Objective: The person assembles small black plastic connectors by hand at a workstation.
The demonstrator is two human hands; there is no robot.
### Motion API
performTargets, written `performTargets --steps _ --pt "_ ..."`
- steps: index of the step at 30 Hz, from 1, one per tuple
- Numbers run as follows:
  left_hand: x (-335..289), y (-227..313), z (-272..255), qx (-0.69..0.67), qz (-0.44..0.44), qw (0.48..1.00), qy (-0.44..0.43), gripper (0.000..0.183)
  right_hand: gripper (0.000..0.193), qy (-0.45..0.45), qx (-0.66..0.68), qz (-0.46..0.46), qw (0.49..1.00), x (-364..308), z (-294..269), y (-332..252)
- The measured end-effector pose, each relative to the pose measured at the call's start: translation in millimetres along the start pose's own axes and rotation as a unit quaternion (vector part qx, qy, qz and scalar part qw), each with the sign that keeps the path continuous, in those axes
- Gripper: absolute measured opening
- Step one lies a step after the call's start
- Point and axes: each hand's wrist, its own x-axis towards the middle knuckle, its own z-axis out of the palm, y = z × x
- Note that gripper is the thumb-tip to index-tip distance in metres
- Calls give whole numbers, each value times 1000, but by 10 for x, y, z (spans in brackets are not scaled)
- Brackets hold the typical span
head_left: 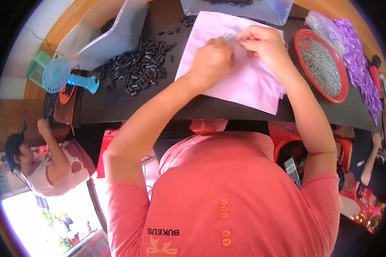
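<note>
My left hand point(212, 58) was over the upper part of the pink cloth point(248, 88), its fingers curled inward, and my right hand point(265, 43) was just beside it over the same cloth, thumb and forefinger bent toward each other. Small shiny metal pieces point(230, 37) lay on the cloth's upper part, near my fingertips; these were too small and blurred for me to tell whether either hand's fingers had closed on one. The cloth lay on a dark table point(116, 107). Left of the cloth was a loose heap of black parts point(137, 66), with a translucent bin point(116, 45) and a blue fan point(56, 76) farther out. Right of the cloth stood a red basin point(344, 91) of silvery metal pieces point(324, 68), and beyond that, purple straps point(351, 45). Another bin point(278, 16) stood past the cloth's far edge.
</note>
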Motion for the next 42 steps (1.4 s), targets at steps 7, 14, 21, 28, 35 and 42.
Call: performTargets --steps 7,14,21,28,35,42 --pt "111 204 -333 -421 -343 838 -47 14 21 -43 47 -17 998 -165 35 -300" --pt "-105 359 -490 -725 -445 522 61 14 12 -59 63 -87 992 -211 207 -265" --pt "-770 121 -946 -143 -197 959 146 8 5 -62 -17 -120 991 -271 297 -266" --pt "-1153 -291 -1017 178 -224 955 80 23 5 -111 -44 -107 987 -250 349 -193" --pt "-1151 -423 -989 161 -215 960 78 18 7 -134 -73 -97 983 -278 345 -132" --pt "-1102 -502 -995 136 -189 967 101 9 8 -118 -53 -82 988 -265 343 -195"
